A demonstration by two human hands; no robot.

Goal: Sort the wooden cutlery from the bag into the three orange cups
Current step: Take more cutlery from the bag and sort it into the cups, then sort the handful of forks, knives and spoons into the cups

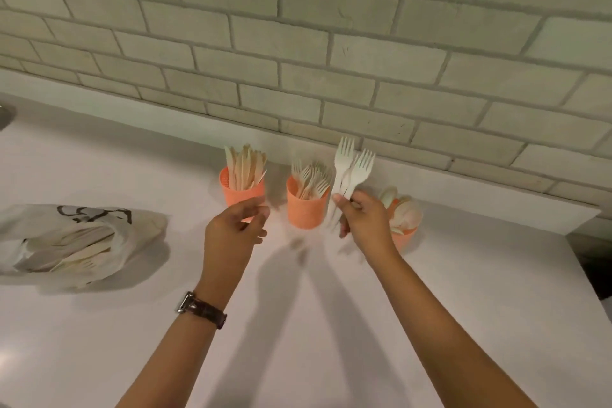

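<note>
Three orange cups stand in a row near the brick wall. The left cup (238, 195) holds wooden knives, the middle cup (304, 209) holds forks, and the right cup (405, 237) holds spoons. My right hand (364, 217) grips two pale wooden forks (347, 169) upright, tines up, just right of the middle cup and in front of the right cup. My left hand (233, 232) hovers in front of the left cup with fingers loosely curled and nothing in it. A white bag (76, 238) with more cutlery lies at the left.
The cups sit on a white counter (331, 325) that ends at the right in a dark gap (592, 262). A brick wall (298, 43) rises directly behind the cups. A watch is on my left wrist.
</note>
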